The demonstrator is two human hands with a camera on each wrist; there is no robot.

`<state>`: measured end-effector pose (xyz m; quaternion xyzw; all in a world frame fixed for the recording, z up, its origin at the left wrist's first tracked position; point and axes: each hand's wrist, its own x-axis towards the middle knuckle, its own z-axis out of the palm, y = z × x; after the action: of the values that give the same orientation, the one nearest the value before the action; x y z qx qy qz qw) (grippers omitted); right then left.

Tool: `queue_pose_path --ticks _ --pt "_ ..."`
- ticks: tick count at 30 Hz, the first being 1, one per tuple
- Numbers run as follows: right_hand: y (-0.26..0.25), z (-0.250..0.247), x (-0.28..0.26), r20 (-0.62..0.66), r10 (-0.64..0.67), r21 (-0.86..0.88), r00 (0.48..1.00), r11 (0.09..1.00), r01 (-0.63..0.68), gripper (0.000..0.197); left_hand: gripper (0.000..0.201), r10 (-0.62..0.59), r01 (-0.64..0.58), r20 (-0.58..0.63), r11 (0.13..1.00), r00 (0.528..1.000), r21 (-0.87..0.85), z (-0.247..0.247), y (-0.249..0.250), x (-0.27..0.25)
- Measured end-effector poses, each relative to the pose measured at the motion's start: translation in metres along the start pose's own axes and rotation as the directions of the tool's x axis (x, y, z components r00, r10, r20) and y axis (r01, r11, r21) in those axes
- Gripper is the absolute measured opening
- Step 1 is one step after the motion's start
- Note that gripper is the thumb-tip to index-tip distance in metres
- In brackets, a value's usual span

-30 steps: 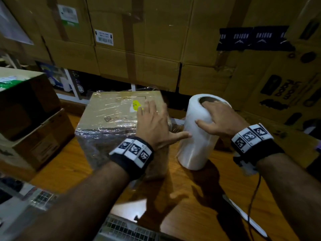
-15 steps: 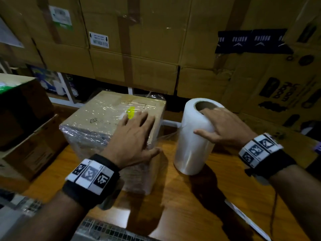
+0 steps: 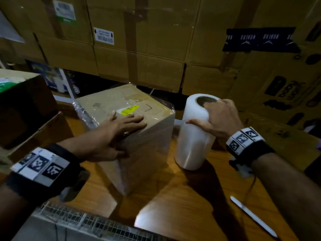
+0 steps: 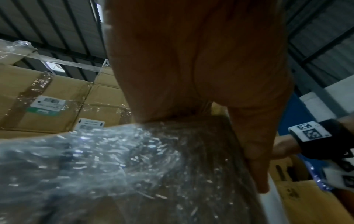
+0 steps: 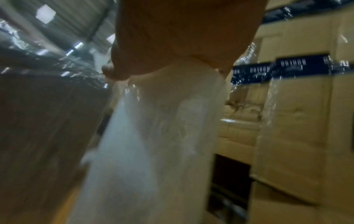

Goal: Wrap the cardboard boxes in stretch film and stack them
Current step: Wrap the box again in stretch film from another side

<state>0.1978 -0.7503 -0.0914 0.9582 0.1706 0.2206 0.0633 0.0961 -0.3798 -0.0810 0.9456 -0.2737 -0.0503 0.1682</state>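
Contents of the film-wrapped box (image 3: pixel 132 122) cannot be seen; it is taped closed and stands on the wooden bench (image 3: pixel 191 197), near the stacked cartons (image 3: pixel 156 49). The left hand (image 3: pixel 119 126) is laid flat on its top, fingers straight, thumb hanging over the near edge. The right hand (image 3: pixel 220 117) holds the upright film roll (image 3: pixel 192 136) just right of the box, fingertips hooked into the core, thumb on the side. The right wrist view is blurred; film (image 5: pixel 153 136) is seen below the palm. Crinkled film (image 4: pixel 95 159) fills the left wrist view. A pen-like object (image 3: pixel 253 218) is hard to identify.

box (image 3: pixel 132 119) left of roll (image 3: pixel 194 136), seemingly apart
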Motion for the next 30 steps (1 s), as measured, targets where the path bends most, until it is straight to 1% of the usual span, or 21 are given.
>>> queue_pose_path --ticks 2,4,5,7,8,9,10,11,13,15,16,18,20,21,22,24,25,27,28,29,30 --pt "-0.012 0.001 0.002 -0.047 0.025 0.074 0.999 0.997 -0.022 0.081 0.101 0.014 -0.012 0.033 0.997 0.999 -0.078 -0.011 -0.021 -0.005" --pt "-0.019 0.002 -0.002 -0.095 0.010 0.134 0.995 0.991 0.002 0.073 0.102 0.010 -0.006 0.029 0.992 1.000 -0.128 -0.018 -0.037 -0.010" --pt "-0.021 0.003 -0.004 -0.113 -0.006 0.146 0.994 0.989 0.023 0.069 0.098 0.007 -0.007 0.000 0.988 1.000 -0.157 -0.019 -0.038 -0.011" --pt "-0.024 0.004 -0.008 -0.128 -0.026 0.174 0.991 0.984 0.048 0.064 0.080 -0.047 0.030 -0.094 0.983 0.994 -0.179 -0.015 -0.028 -0.011" --pt "-0.025 0.004 -0.008 -0.129 -0.027 0.176 0.991 0.983 0.049 0.064 0.082 -0.078 0.064 -0.145 0.993 0.986 -0.104 -0.010 -0.023 -0.011" --pt "-0.025 0.004 -0.008 -0.127 -0.023 0.162 0.992 0.986 0.043 0.064 0.088 -0.074 0.076 -0.191 0.997 0.979 0.005 -0.005 -0.021 -0.011" --pt "-0.026 0.002 -0.008 -0.129 -0.010 0.137 0.992 0.990 0.027 0.066 0.091 -0.032 0.050 -0.227 0.996 0.973 0.076 0.001 -0.022 -0.011" --pt "-0.027 0.002 -0.006 -0.136 0.012 0.113 0.991 0.994 0.004 0.068 0.091 0.015 0.007 -0.246 0.996 0.969 0.090 0.005 -0.027 -0.011" --pt "-0.034 -0.002 -0.001 -0.144 0.067 0.079 0.987 0.995 -0.056 0.074 0.094 0.040 -0.032 -0.196 0.999 0.980 0.040 0.000 -0.044 -0.014" --pt "-0.044 -0.005 0.002 -0.127 0.091 0.058 0.988 0.995 -0.084 0.078 0.101 0.024 -0.019 -0.117 0.999 0.993 0.043 -0.011 -0.058 -0.016" --pt "-0.047 -0.006 0.002 -0.121 0.085 0.078 0.989 0.994 -0.076 0.078 0.103 -0.006 0.011 -0.079 0.998 0.997 0.056 -0.019 -0.062 -0.016" --pt "-0.043 -0.005 -0.002 -0.105 0.032 0.198 0.994 0.980 -0.010 0.072 0.104 -0.076 0.077 -0.013 0.992 0.997 0.100 -0.035 -0.059 -0.016" --pt "-0.030 -0.004 -0.006 -0.053 -0.048 0.331 0.997 0.942 0.063 0.068 0.105 -0.133 0.130 -0.003 0.963 0.991 0.238 -0.042 -0.041 -0.013" --pt "-0.023 -0.004 -0.007 -0.012 -0.082 0.355 0.997 0.931 0.081 0.070 0.105 -0.163 0.158 -0.013 0.934 0.987 0.321 -0.041 -0.023 -0.008" --pt "-0.017 -0.003 -0.007 0.035 -0.114 0.350 0.993 0.932 0.095 0.074 0.107 -0.177 0.183 -0.050 0.913 0.983 0.364 -0.037 -0.003 -0.002" --pt "-0.013 -0.001 -0.004 0.095 -0.150 0.317 0.984 0.941 0.113 0.076 0.117 -0.216 0.258 -0.155 0.899 0.964 0.353 -0.015 0.038 0.019" --pt "-0.013 -0.002 -0.003 0.103 -0.159 0.315 0.982 0.942 0.119 0.074 0.122 -0.257 0.312 -0.201 0.891 0.945 0.330 -0.001 0.053 0.034" --pt "-0.012 -0.005 -0.002 0.110 -0.172 0.339 0.979 0.932 0.126 0.063 0.127 -0.366 0.443 -0.277 0.842 0.888 0.309 0.026 0.070 0.062" --pt "-0.010 -0.007 -0.003 0.122 -0.175 0.340 0.977 0.932 0.124 0.057 0.123 -0.409 0.496 -0.305 0.811 0.860 0.311 0.036 0.075 0.072" --pt "-0.009 -0.011 -0.003 0.132 -0.177 0.322 0.975 0.938 0.127 0.053 0.115 -0.428 0.524 -0.326 0.789 0.843 0.320 0.041 0.076 0.078" --pt "-0.009 -0.015 -0.003 0.122 -0.177 0.298 0.977 0.945 0.134 0.052 0.106 -0.427 0.533 -0.344 0.779 0.837 0.331 0.043 0.076 0.081"
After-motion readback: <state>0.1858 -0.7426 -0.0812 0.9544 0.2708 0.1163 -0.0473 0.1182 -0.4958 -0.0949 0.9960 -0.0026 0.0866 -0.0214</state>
